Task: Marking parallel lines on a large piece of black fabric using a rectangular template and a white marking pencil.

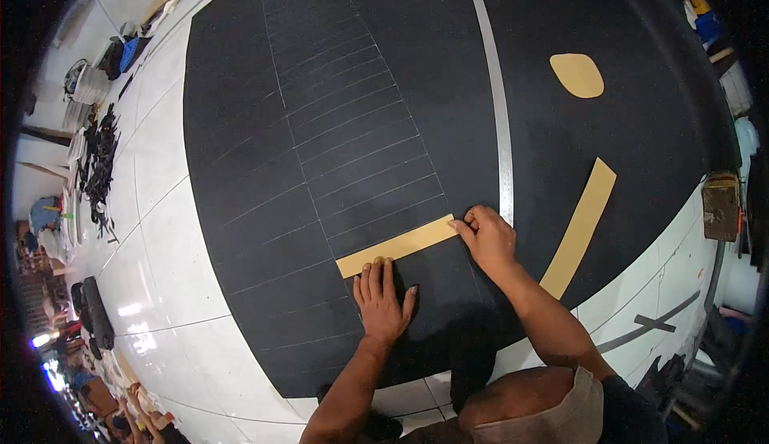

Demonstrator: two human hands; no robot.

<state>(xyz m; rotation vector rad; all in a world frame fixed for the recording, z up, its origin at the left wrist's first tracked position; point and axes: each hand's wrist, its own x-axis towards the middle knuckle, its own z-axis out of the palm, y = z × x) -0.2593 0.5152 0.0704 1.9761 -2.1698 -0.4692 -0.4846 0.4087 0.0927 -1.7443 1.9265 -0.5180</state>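
Observation:
A large black sheet (232, 123) lies on the floor, marked with two long thin pale lines and several cross lines between and beside them. Across it rests a tan cardboard strip (398, 245), slightly tilted, its right end higher in the picture. My left hand (382, 304) lies flat, fingertips pressing the strip's near edge by its left end. At the strip's right end, my right hand (490, 240) has its thumb and fingers pinched together, the thumb touching the corner. Whether a small tool sits in that pinch is hidden.
A long metal ruler (498, 99) runs along the sheet. To its right lie a second tan strip (581, 228) and a rounded tan template (578, 75). White floor tiles (160, 268) surround the sheet. Black scraps (100, 171) and a dark roll (96, 313) are at the left.

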